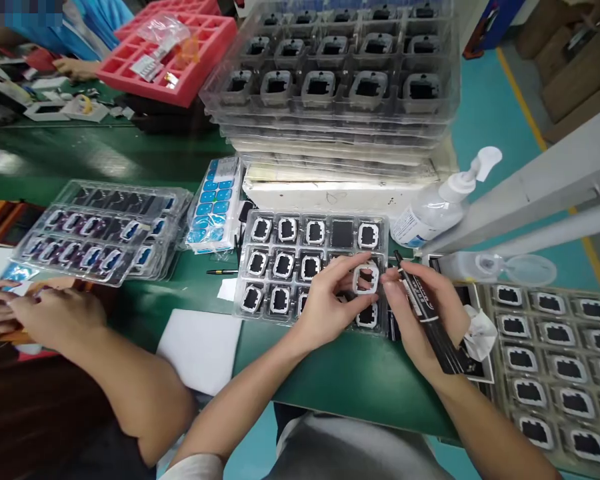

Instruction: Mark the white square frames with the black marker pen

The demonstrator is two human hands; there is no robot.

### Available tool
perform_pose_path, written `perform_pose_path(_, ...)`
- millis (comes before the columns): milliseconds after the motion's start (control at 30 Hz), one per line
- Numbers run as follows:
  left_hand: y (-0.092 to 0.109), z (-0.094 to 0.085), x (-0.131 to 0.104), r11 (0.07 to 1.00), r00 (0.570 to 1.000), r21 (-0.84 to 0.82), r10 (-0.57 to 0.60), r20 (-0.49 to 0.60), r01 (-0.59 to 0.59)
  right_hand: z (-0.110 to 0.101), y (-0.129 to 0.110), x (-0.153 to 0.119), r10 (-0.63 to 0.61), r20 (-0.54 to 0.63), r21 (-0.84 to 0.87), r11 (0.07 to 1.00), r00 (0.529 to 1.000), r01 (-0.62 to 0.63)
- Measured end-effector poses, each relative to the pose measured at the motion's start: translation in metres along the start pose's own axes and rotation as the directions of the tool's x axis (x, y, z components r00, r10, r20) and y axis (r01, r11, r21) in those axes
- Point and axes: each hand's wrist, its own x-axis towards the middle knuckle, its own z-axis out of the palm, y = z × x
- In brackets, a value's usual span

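And there was the left hand (327, 300), pinching a white frame (356, 281) between thumb and fingers, raised over the near right part of the clear tray (343, 233) on the green table (285, 363). In came the right hand (445, 300), wrapped around a black marker (423, 310), its slim end angled far and left, fingertips just beside the frame's right edge! Capped or bare, that end was too small to tell. Good work here seemed to call for a light pinch on the rim, the frame kept square, and the marker well off the white face. A wad of tissue (481, 335) sat against the right hand, held or merely touching, hard to tell; best kept from snagging.
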Motion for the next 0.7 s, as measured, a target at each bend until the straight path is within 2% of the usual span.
perform_pose_path(167, 0.000, 0.003, -0.002, 1.000, 1.000, -0.022, 0.014, -0.013, -0.015, 0.008, 0.004, -0.002, 0.001, -0.056, -0.001, 1.000, 0.998, -0.001)
perform_pose_path(467, 0.003, 0.005, -0.003, 0.997, 0.997, 0.049, 0.067, -0.044, -0.065, 0.008, 0.011, -0.004, 0.034, -0.032, 0.036, 0.999, 0.999, -0.033)
perform_pose_path(700, 0.005, 0.004, -0.003, 0.996, 0.996, -0.042, 0.083, -0.028, -0.084, 0.008, 0.011, -0.002, 0.039, -0.017, 0.060, 0.998, 0.999, -0.038)
